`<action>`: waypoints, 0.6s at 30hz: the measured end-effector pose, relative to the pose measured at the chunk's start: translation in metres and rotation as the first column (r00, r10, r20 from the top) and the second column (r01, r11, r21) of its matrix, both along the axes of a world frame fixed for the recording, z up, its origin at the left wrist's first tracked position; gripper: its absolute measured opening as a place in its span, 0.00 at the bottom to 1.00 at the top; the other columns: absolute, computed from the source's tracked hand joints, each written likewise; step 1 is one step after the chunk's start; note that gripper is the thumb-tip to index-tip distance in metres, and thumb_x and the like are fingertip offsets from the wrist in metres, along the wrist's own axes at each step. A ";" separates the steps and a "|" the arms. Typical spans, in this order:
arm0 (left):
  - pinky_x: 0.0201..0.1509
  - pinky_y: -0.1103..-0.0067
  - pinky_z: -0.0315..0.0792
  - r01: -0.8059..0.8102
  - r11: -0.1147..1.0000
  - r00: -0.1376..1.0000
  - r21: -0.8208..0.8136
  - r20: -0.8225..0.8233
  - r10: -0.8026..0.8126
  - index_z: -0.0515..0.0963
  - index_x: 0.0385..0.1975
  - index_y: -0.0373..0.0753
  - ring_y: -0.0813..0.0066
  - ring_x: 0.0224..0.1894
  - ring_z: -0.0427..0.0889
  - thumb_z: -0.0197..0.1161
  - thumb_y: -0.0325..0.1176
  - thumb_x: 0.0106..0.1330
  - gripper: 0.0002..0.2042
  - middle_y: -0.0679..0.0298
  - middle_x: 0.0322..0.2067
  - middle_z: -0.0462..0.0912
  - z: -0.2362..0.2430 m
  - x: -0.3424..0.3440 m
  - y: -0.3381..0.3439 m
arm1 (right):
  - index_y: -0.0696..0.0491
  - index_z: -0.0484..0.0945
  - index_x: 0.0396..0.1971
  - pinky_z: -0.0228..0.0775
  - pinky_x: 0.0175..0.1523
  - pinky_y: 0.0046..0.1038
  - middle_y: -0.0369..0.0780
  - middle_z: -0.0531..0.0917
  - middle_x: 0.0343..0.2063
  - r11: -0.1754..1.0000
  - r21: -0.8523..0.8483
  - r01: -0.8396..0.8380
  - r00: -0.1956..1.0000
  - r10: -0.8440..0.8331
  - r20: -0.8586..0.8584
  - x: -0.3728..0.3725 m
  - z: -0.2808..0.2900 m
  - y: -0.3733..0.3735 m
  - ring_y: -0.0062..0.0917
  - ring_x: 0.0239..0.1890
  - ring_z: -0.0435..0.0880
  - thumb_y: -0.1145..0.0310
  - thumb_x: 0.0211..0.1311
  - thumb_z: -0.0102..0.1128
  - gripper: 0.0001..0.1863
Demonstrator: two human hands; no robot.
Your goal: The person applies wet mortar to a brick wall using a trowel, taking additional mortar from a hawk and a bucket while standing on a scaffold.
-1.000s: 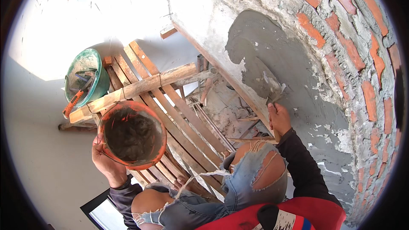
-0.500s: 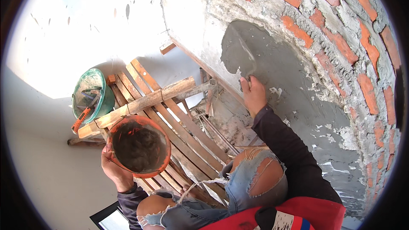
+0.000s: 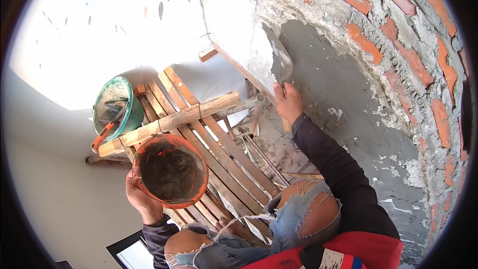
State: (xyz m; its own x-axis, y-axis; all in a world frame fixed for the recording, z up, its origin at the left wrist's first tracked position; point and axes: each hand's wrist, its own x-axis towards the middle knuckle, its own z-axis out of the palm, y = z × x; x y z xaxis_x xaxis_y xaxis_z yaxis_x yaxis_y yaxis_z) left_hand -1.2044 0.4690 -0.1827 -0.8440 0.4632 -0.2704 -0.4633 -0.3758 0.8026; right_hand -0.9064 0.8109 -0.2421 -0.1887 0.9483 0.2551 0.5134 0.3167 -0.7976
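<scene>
My left hand (image 3: 143, 200) grips the rim of an orange bucket (image 3: 203, 184) and holds it tilted toward me. Dark wet mortar (image 3: 172, 173) lies inside it. My right hand (image 3: 290, 103) is closed round the wooden handle of a trowel (image 3: 284, 66). The trowel's metal blade is at the left border of the fresh grey mortar (image 3: 328, 79) spread on the wall, by the pale bare strip. Whether the blade presses on the surface, I cannot tell.
Rough brickwork (image 3: 366, 45) curves along the right. Below the bucket is a slatted wooden platform (image 3: 234, 157) with a round pole across it. A green bucket (image 3: 133, 119) holding tools, one orange-handled, stands at its left end. My knees in torn jeans (image 3: 294, 219) are at the bottom.
The trowel has swung from the grey mortar to its left border, with my right hand slightly lower and left. The whole view has shifted slightly; my left hand still holds the orange bucket.
</scene>
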 end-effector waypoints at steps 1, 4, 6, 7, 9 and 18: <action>0.61 0.71 0.70 0.016 1.000 1.000 -0.010 0.000 -0.016 0.70 0.47 0.29 0.66 0.52 0.76 0.41 0.25 0.62 0.16 0.55 0.50 0.76 0.001 0.003 0.004 | 0.63 0.74 0.28 0.70 0.37 0.40 0.53 0.78 0.23 0.995 0.091 -0.048 0.994 0.038 0.107 -0.013 0.020 0.019 0.48 0.27 0.77 0.57 0.68 0.55 0.21; 0.61 0.71 0.71 0.051 0.999 0.999 0.006 0.021 -0.051 0.69 0.47 0.30 0.67 0.52 0.77 0.41 0.25 0.62 0.15 0.56 0.49 0.76 -0.006 0.002 0.009 | 0.58 0.73 0.28 0.67 0.24 0.32 0.41 0.74 0.18 0.932 -0.327 -0.158 0.972 0.088 -0.217 -0.052 0.054 0.089 0.30 0.18 0.75 0.53 0.69 0.55 0.21; 0.61 0.72 0.71 0.048 0.999 0.999 0.018 0.022 -0.049 0.69 0.47 0.30 0.67 0.52 0.77 0.41 0.25 0.62 0.15 0.56 0.49 0.77 0.000 -0.006 0.000 | 0.54 0.72 0.29 0.65 0.18 0.26 0.33 0.71 0.16 0.867 -0.454 -0.204 0.928 0.024 -0.371 -0.064 0.085 0.081 0.18 0.16 0.72 0.51 0.70 0.54 0.20; 0.62 0.70 0.70 0.024 1.000 1.000 -0.013 0.017 -0.024 0.70 0.47 0.30 0.65 0.53 0.76 0.41 0.26 0.62 0.16 0.55 0.49 0.77 0.001 -0.004 0.001 | 0.54 0.72 0.30 0.65 0.18 0.25 0.33 0.72 0.17 0.877 -0.444 -0.184 0.931 0.010 -0.365 -0.050 0.088 0.077 0.18 0.15 0.71 0.51 0.70 0.54 0.20; 0.63 0.69 0.69 -0.015 0.999 1.000 -0.039 0.016 0.016 0.70 0.48 0.29 0.63 0.55 0.76 0.41 0.27 0.62 0.17 0.54 0.49 0.77 0.000 0.000 0.006 | 0.54 0.72 0.30 0.64 0.17 0.25 0.33 0.72 0.17 0.887 -0.437 -0.145 0.932 -0.026 -0.361 -0.023 0.095 0.066 0.17 0.13 0.70 0.51 0.70 0.54 0.19; 0.60 0.75 0.67 -0.010 0.999 0.999 -0.041 -0.044 0.009 0.72 0.44 0.31 0.70 0.51 0.75 0.45 0.23 0.63 0.12 0.59 0.44 0.76 -0.006 -0.017 -0.010 | 0.55 0.72 0.29 0.60 0.15 0.22 0.33 0.72 0.16 0.917 -0.396 0.042 0.926 -0.185 -0.329 0.076 0.032 -0.066 0.15 0.12 0.69 0.57 0.71 0.55 0.17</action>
